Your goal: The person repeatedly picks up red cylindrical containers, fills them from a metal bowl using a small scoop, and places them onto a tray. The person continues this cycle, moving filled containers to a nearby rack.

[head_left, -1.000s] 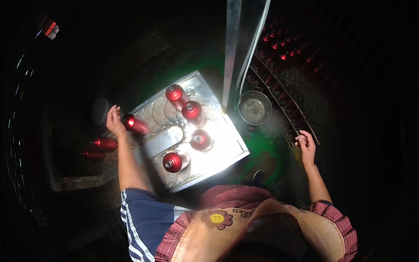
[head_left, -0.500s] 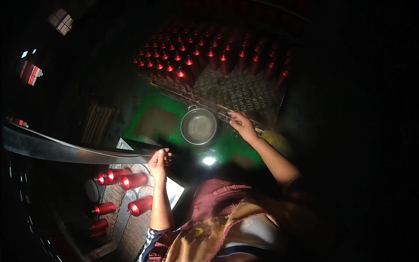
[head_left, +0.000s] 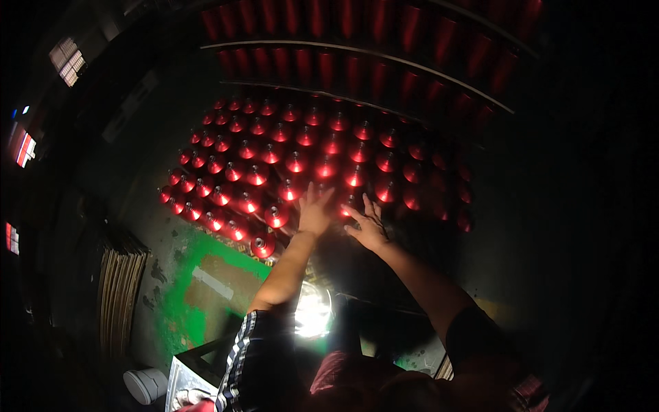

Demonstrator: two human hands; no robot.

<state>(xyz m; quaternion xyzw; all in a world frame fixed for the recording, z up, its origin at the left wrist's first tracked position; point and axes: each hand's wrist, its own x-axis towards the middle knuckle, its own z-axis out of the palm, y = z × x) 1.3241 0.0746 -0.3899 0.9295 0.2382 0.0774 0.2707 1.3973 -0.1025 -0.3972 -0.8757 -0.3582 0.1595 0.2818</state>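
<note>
Many red metal bottles (head_left: 326, 166) with cone-shaped shoulders and narrow necks stand upright in close rows ahead of me. My left hand (head_left: 316, 211) reaches over the near rows, fingers spread, with nothing seen in it. To its right, my right hand (head_left: 369, 228) is stretched toward a near red bottle (head_left: 349, 207), thumb and fingers apart. The bottles beside my fingertips are partly covered, and I cannot tell whether either hand touches one. Beneath my left forearm sits a round metal pot (head_left: 314, 312), bright with glare.
Racks with more red bottles (head_left: 347, 19) rise at the back, behind a pale rail (head_left: 309, 44). At the left stands a stack of brown sheets (head_left: 122, 295). A white bucket (head_left: 145, 386) lies by a metal-edged box (head_left: 180, 384) at lower left. The floor has green patches (head_left: 185, 323).
Both hands have moved forward over the bottles. My left hand was closed near a bent metal strip, and the right was at the edge of the printed sheet. The view has tilted farther ahead.
</note>
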